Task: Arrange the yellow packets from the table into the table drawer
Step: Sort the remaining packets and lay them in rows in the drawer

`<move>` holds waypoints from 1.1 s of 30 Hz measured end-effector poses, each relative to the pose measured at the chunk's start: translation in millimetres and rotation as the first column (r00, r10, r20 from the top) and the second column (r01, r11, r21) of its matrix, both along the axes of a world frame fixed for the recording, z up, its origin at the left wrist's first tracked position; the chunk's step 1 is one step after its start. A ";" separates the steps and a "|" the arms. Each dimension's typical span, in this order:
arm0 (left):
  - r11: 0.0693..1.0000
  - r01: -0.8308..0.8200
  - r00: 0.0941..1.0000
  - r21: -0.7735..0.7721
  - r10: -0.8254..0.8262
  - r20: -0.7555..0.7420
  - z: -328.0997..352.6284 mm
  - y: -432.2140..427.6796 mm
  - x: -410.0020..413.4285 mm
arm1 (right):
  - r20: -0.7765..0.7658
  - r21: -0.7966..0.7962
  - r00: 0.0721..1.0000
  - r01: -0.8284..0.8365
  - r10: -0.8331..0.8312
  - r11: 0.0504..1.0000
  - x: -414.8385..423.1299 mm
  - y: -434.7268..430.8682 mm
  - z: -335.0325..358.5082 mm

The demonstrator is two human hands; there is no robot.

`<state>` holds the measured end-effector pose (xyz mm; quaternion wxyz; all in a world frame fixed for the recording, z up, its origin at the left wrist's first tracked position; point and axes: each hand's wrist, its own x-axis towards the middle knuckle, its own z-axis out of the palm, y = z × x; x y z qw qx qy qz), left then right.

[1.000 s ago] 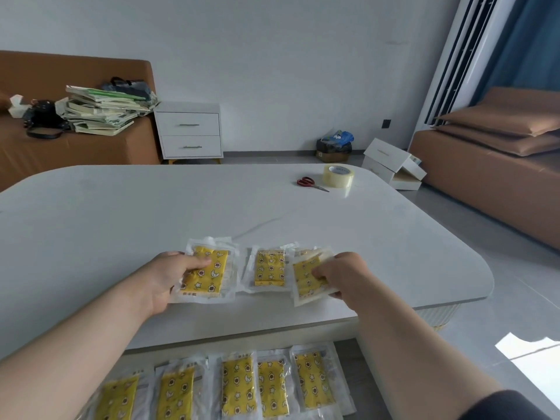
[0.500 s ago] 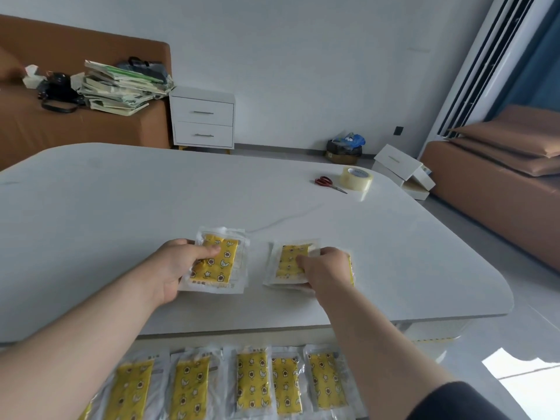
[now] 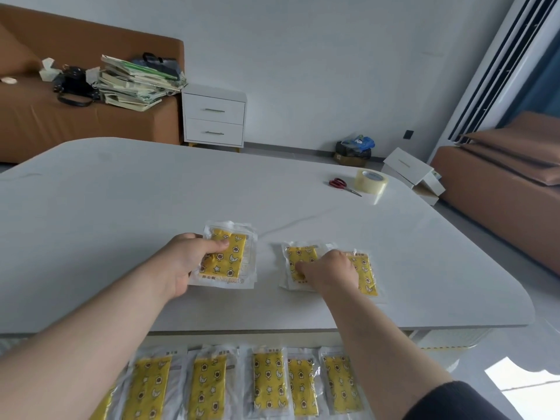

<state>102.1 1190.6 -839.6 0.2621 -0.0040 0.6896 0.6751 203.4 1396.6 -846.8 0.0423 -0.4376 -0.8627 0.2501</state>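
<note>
Nearest, under the table (image 3: 121, 207) edge, the drawer (image 3: 245, 359) is pulled open. A row of packets (image 3: 269, 380) is laid side by side in it, five fully seen and a sliver of another at the left edge of view.

On the near part of the table three more packets are found. The left packet (image 3: 230, 256) is gripped by the left hand (image 3: 185, 265): the thumb is laid across its top and the fingers are curled under its left edge. Whether more packets lie beneath it cannot be told. Just to the right, apart from it, the mid packet (image 3: 295, 259) and the right packet (image 3: 365, 274) lie close together, and their meeting edges are covered by the right hand (image 3: 330, 274). Its knuckles are turned up and its fingers are curled down onto both. Whether the packets are pinched or only pressed cannot be told, as the fingertips are hidden.

Farther right, near the far edge, red scissors (image 3: 342, 184) are lain just beside a tape roll (image 3: 371, 180).

Beyond the table, a white nightstand (image 3: 214, 119) is set against the wall. Left of it, books (image 3: 136, 83) and a black bag (image 3: 74, 86) are piled on a brown sofa (image 3: 45, 122). On the floor far right, white boxes (image 3: 412, 174) are seen.
</note>
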 end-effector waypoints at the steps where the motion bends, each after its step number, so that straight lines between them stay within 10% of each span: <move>1: 1.000 0.001 1.000 -0.009 -0.001 -0.003 -0.1 -1.1 0.0 | 0.009 -0.028 1.000 0.009 -0.009 1.000 -0.5 -1.5 3.2; 13: 0.999 -0.013 1.000 -0.042 0.013 -0.023 -2.2 -8.0 -0.1 | 0.088 -0.126 0.996 0.028 -0.016 0.992 -15.7 -16.9 3.8; 33: 1.000 -0.011 1.000 -0.003 0.011 0.024 2.3 -10.7 14.3 | -0.449 -0.720 0.823 -0.102 -0.349 0.686 16.0 9.8 16.1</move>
